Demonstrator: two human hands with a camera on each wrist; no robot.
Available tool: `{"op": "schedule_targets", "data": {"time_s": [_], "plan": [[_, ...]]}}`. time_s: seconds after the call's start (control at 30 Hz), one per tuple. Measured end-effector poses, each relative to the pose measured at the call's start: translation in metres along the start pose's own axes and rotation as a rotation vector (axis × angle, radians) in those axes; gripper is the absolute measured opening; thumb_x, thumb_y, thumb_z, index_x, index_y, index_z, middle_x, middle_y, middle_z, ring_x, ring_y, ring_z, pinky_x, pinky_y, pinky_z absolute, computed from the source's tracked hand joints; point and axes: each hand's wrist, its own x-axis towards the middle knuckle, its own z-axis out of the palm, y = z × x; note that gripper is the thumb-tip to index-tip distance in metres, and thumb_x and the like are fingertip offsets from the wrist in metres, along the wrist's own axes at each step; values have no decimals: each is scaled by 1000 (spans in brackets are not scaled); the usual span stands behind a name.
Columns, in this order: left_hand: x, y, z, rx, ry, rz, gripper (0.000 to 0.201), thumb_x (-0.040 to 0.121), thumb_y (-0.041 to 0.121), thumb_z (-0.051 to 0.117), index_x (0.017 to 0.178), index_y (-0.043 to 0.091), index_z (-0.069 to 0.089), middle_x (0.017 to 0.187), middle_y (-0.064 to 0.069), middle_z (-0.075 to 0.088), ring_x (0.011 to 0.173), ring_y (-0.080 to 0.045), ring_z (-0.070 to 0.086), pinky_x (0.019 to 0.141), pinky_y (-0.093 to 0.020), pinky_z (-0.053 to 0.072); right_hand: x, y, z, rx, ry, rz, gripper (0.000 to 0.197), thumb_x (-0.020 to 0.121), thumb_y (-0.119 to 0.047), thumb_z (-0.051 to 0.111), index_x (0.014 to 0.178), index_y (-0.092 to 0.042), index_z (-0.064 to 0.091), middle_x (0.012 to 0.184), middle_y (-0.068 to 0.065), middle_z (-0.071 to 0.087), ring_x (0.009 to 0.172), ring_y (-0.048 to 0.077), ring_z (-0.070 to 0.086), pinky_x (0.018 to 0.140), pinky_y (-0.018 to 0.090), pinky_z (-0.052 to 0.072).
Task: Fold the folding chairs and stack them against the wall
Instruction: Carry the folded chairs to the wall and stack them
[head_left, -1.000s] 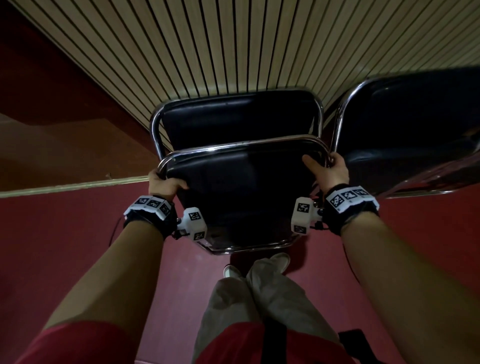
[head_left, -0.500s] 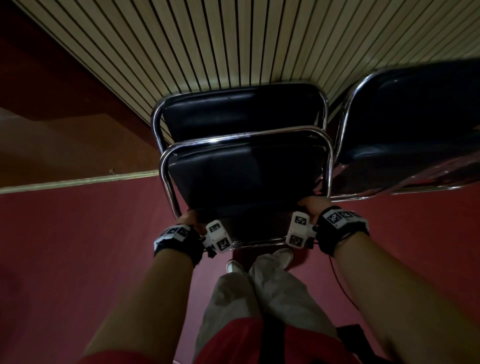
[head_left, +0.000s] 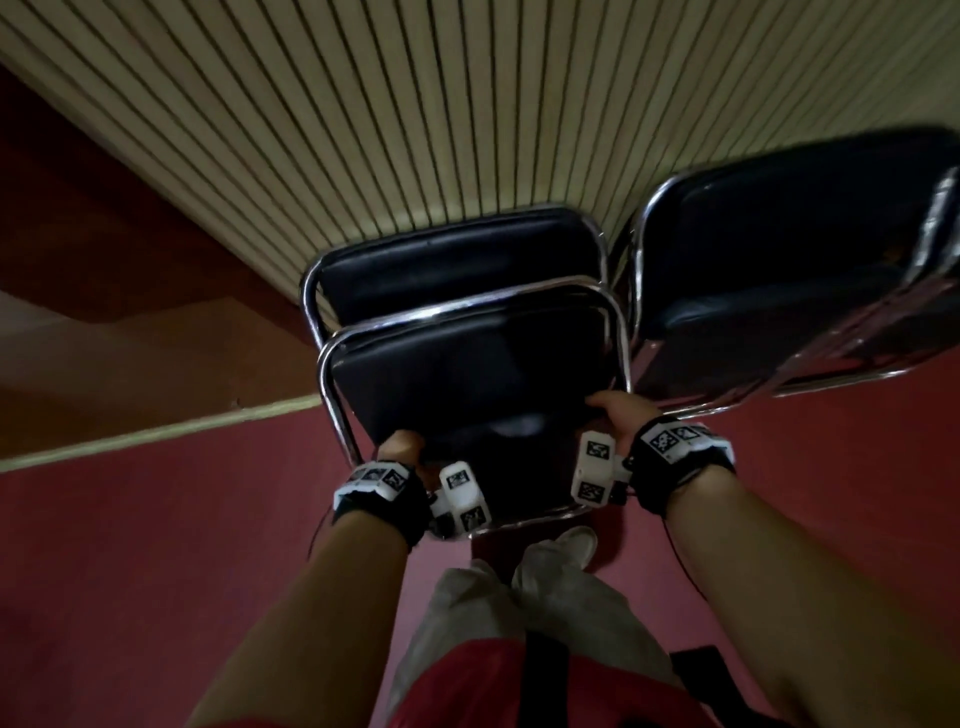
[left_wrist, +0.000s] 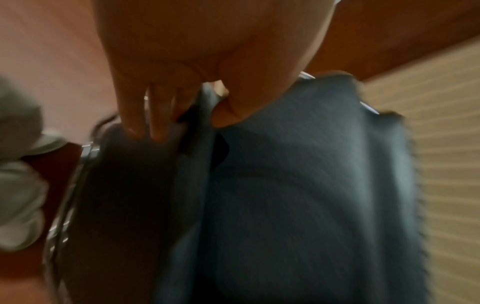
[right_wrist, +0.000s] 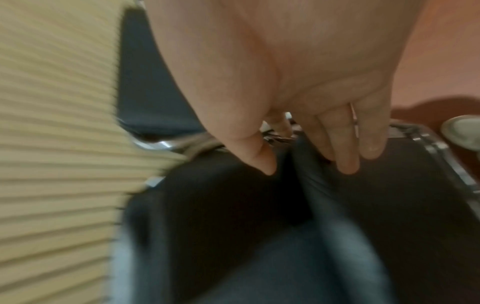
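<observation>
The slatted wall (head_left: 363, 130) stands far, with stacked chairs (head_left: 779, 270) leaning at right. The near folding chair (head_left: 467, 374), probably heavy, rigid and slick on chrome, suits side-edge holds. The left hand (head_left: 400, 447) and right hand (head_left: 615, 410) each pinch its padded edge.

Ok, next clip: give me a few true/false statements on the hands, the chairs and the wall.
1. Both hands grip the front chair. True: left hand and right hand hold its lower sides.
2. The wall is plain painted. False: it is ribbed with slats.
3. Another chair stands to the right. True.
4. The floor is grey. False: it is red.
</observation>
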Motion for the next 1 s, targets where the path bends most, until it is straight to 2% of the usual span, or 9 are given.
{"op": "schedule_targets", "data": {"time_s": [0.13, 0.27, 0.4, 0.47, 0.57, 0.7, 0.83, 0.9, 1.0], "plan": [[-37, 27, 34, 161, -161, 112, 12, 90, 14, 55, 78, 14, 53, 82, -10, 52, 72, -26, 51, 65, -34, 45, -47, -12, -25, 213, 6, -127, 8, 98, -13, 53, 100, -7, 56, 92, 12, 61, 75, 28, 64, 58, 34, 50], [-102, 61, 78, 259, -321, 310, 10, 91, 14, 54, 82, 13, 58, 82, -10, 55, 74, -24, 52, 76, -35, 40, -113, -8, -61, 443, 54, -291, 9, 101, -14, 48, 98, -7, 54, 92, 12, 59, 73, 26, 59, 64, 35, 46], [-178, 59, 112, 327, -534, 597, 19, 90, 6, 50, 73, 14, 56, 65, -5, 53, 59, -19, 50, 46, -19, 40, -187, 25, -108, 682, 201, -437, 7, 99, -17, 54, 105, -20, 52, 101, 11, 61, 85, 27, 64, 74, 37, 51], [-213, 44, 122, 384, -601, 697, 16, 90, 6, 50, 77, 15, 55, 65, -4, 51, 54, -15, 50, 41, -18, 37, -223, 58, -128, 812, 260, -525, 18, 98, -16, 54, 114, -21, 49, 99, 11, 62, 80, 27, 64, 71, 36, 49], [-257, 5, 136, 438, -748, 706, 13, 89, 15, 56, 99, 24, 56, 77, 1, 54, 63, -12, 54, 52, -20, 40, -278, 121, -153, 997, 362, -613, 26, 97, -12, 54, 120, -19, 46, 90, 11, 62, 69, 26, 60, 66, 34, 46], [-318, -81, 152, 639, -915, 723, 30, 93, 19, 54, 121, 29, 57, 93, 6, 57, 93, -15, 51, 84, -37, 38, -348, 233, -183, 1206, 572, -689, 20, 96, -9, 56, 115, -17, 51, 95, 13, 65, 80, 31, 64, 68, 37, 47], [-379, -183, 159, 830, -1085, 725, 29, 95, 20, 52, 123, 24, 59, 97, 4, 56, 87, -14, 51, 94, -43, 41, -409, 353, -201, 1416, 756, -760, 18, 96, -9, 55, 113, -16, 54, 76, 6, 66, 84, 33, 65, 71, 37, 48], [-406, -232, 161, 902, -1167, 740, 28, 95, 18, 51, 121, 24, 58, 95, 6, 55, 81, -13, 50, 100, -47, 41, -434, 406, -204, 1488, 832, -773, 20, 96, -11, 55, 116, -16, 55, 79, 6, 68, 88, 33, 66, 74, 37, 50], [-453, -327, 158, 1026, -1307, 746, 25, 97, 14, 49, 120, 23, 57, 99, 6, 57, 98, -17, 54, 103, -49, 42, -475, 497, -211, 1592, 977, -791, 19, 96, -11, 55, 114, -16, 56, 85, 8, 69, 88, 34, 66, 75, 38, 50]]}}
